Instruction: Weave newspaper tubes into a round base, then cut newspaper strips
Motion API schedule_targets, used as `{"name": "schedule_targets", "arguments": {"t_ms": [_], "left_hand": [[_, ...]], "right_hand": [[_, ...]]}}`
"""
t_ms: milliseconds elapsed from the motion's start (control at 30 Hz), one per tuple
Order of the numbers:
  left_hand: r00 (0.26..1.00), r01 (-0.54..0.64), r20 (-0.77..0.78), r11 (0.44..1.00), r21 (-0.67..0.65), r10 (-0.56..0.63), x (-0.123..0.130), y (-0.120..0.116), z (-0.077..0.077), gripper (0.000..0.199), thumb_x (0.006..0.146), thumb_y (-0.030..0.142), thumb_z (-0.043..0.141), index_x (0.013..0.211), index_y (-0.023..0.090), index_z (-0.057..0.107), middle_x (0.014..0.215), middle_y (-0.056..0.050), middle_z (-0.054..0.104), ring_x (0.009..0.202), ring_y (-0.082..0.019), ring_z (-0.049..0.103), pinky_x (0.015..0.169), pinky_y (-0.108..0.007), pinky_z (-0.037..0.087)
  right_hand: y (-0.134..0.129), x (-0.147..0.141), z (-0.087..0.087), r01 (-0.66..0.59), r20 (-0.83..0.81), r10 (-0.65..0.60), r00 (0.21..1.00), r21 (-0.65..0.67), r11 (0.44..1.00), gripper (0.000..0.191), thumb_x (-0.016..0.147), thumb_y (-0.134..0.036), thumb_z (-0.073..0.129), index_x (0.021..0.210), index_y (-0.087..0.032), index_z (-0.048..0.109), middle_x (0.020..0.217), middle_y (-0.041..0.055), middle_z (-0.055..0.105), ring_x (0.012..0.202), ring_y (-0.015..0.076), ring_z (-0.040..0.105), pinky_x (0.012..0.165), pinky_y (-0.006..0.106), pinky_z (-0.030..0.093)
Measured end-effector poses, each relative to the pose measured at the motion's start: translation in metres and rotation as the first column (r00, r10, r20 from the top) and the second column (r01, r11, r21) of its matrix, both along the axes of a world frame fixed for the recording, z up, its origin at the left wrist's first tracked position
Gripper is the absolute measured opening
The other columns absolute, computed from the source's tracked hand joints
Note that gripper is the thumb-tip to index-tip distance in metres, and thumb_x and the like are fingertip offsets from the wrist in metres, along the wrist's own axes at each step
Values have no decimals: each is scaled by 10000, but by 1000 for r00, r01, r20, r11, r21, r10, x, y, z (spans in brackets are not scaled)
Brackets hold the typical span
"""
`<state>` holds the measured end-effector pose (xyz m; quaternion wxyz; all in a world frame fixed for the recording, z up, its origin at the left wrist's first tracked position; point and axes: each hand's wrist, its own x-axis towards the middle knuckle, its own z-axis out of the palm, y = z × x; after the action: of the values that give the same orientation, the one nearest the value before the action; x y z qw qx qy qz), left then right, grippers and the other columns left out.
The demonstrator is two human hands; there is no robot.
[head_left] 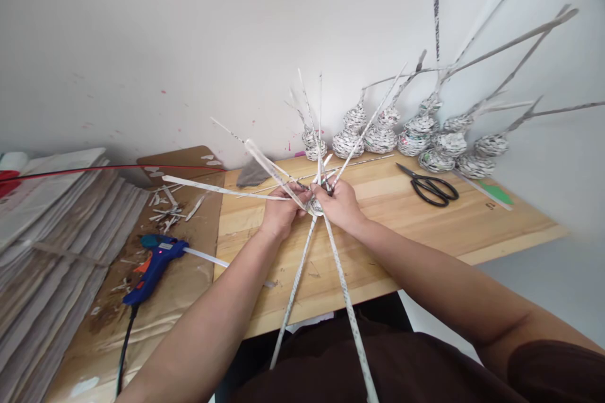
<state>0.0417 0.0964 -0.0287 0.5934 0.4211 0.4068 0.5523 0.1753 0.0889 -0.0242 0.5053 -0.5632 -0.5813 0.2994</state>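
Between my hands is a small round weave of rolled newspaper strips (314,206), its long paper rods fanning out on all sides. My left hand (280,209) is closed on its left edge, fingers pinching near the base of the rods. On the opposite side my right hand (341,203) grips the weave, thumb toward the middle. Two rods (302,264) run down toward my lap, and others point up and left. The fingertips are partly hidden behind the strips.
Several woven paper gourds (347,141) stand along the wall. Black scissors (432,186) lie at right. On the left are a blue glue gun (155,264) with its cord, paper scraps (167,211) on cardboard, and a stack of newspapers (61,252).
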Motion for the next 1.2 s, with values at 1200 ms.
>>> {"name": "schedule_targets", "arguments": {"t_ms": [1200], "left_hand": [[996,-87,4,996,-6,87,1,1,0,336,504,301,881,741,126,719,631,-2,646,472,-61,462,432,-193,339]], "right_hand": [[3,4,-9,-70,-44,69,997,-22,997,240,761,-434,623,723,-200,584,596,-13,588,548,147,536,539,264,442]]}}
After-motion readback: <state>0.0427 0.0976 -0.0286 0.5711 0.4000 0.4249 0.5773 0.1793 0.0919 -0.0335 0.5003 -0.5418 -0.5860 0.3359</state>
